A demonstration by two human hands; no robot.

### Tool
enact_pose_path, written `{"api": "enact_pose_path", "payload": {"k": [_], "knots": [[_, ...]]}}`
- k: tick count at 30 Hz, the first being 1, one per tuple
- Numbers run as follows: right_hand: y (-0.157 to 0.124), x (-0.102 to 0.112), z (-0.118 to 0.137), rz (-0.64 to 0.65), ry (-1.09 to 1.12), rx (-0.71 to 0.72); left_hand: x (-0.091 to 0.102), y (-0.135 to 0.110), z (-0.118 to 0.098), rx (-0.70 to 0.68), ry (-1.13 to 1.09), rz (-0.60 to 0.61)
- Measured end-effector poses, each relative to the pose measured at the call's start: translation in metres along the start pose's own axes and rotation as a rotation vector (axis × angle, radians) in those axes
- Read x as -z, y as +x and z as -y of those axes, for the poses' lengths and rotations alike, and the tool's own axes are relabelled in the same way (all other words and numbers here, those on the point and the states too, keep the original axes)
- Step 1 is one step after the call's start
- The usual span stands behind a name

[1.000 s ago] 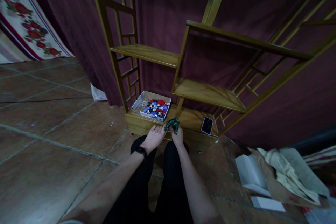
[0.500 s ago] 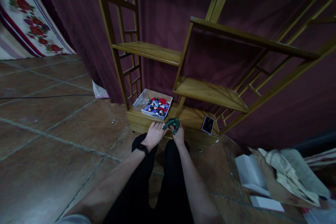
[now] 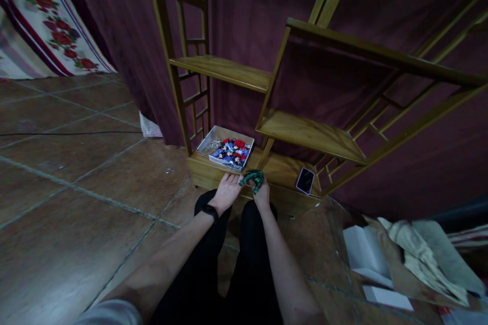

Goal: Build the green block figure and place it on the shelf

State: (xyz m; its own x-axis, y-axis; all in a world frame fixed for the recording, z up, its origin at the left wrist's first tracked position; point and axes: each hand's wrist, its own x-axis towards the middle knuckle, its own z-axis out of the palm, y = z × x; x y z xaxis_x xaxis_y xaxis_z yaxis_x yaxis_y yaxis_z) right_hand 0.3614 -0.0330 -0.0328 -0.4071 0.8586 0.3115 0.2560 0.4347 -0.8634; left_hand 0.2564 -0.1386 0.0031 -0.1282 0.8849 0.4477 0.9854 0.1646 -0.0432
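Between my hands is a shiny dark green curved figurine point(image 3: 253, 178), perhaps a dragon, held just in front of the shelf's lower board. My right hand point(image 3: 262, 195) is closed around its right side. At its left end, my left hand point(image 3: 227, 190), with a black band on the wrist, pinches the tip; the thumb is hidden. Just beyond my left hand stands a shallow open box point(image 3: 204, 148). Small red, blue and black figures point(image 3: 232, 151) fill its right part, and clear pieces lie at its left.
A wooden display shelf point(image 3: 224, 72) rises in front of me against a dark red curtain. A phone point(image 3: 305, 181) lies on its lower board at the right. White box pieces point(image 3: 365, 254) and a crumpled cloth point(image 3: 417, 256) are on the tiled floor at right.
The view has shifted slightly, so the shelf and box sit a little further right in the picture. Both hands stay at the green figurine, which has turned slightly.
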Motion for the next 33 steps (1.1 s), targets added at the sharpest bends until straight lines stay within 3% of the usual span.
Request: {"api": "enact_pose_path", "payload": {"k": [33], "knots": [[-0.0029,0.0019,0.0052,0.055,-0.112,-0.032,-0.0050,-0.0030,0.0035,0.000,-0.022,0.093]]}}
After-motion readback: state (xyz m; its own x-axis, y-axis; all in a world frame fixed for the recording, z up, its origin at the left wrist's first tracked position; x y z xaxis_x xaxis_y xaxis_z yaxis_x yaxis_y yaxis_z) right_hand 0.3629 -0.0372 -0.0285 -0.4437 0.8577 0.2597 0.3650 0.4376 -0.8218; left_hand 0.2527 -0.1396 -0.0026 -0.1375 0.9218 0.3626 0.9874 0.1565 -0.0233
